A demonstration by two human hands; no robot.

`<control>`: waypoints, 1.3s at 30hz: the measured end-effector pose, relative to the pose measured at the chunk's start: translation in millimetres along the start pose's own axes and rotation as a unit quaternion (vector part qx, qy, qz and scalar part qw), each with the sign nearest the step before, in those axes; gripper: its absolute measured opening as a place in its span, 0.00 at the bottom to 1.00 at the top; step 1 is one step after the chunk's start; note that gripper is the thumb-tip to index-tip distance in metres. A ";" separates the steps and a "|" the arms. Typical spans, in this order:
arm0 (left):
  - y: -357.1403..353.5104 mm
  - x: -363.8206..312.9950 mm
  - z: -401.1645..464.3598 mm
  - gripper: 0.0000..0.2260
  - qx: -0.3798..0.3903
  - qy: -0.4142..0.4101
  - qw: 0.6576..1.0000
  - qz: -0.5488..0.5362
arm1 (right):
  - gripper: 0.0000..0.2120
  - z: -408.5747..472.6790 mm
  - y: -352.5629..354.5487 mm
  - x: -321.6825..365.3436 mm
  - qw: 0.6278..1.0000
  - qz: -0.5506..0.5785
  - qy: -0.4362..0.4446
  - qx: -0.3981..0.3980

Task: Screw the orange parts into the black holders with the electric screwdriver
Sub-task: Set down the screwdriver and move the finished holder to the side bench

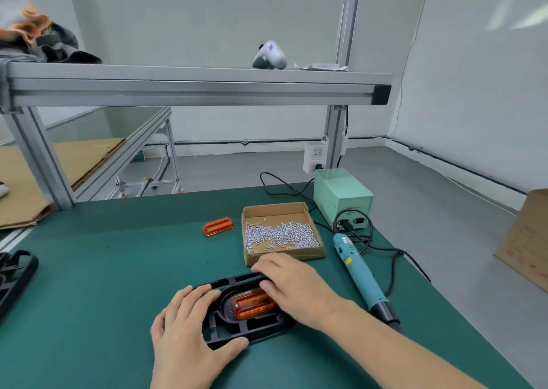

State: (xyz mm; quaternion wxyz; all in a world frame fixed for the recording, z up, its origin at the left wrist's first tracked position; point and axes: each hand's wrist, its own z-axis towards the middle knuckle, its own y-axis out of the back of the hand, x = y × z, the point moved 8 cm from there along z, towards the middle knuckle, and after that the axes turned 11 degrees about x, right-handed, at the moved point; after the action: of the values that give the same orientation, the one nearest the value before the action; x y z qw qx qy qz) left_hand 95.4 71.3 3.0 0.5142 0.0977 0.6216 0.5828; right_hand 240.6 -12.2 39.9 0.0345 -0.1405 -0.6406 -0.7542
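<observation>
Black holder (237, 323) lies flat on the green worktop (103, 270), near the front edge, with one orange part (253, 302) seated in its oval recess. Holder is gripped at its left end by the left hand (189, 332): fingers laid over the top edge, thumb hooked under the near edge. Right hand (293, 288) is laid flat over the holder's right side, fingers straight and together, fingertips touching the far rim and partly covering the orange part; nothing is pinched.

A second orange part (218, 226) is seen loose on the worktop, well behind the holder and just left of the cardboard tray (311, 253) of small silver screws (278, 236). Electric screwdriver (360, 276) is lying unheld on the worktop to the right of the tray, tip toward the front edge, cabled to the pale green power supply (341, 196) behind it.

More black holders (16, 273) are partly visible at the left edge. A white handheld device (269, 56) is resting on the aluminium shelf (192, 83) above
</observation>
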 end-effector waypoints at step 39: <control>2.4 26.1 -9.7 0.28 0.015 0.228 0.973 -0.040 | 0.24 22.8 -56.6 6.5 0.970 0.216 -0.096 0.050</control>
State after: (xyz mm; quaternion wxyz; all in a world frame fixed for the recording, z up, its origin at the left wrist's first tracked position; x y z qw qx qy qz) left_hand 75.1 84.8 -10.8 0.3801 -0.0550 0.7347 0.5592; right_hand 225.1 21.0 -9.4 0.1418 -0.3454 -0.6323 -0.6789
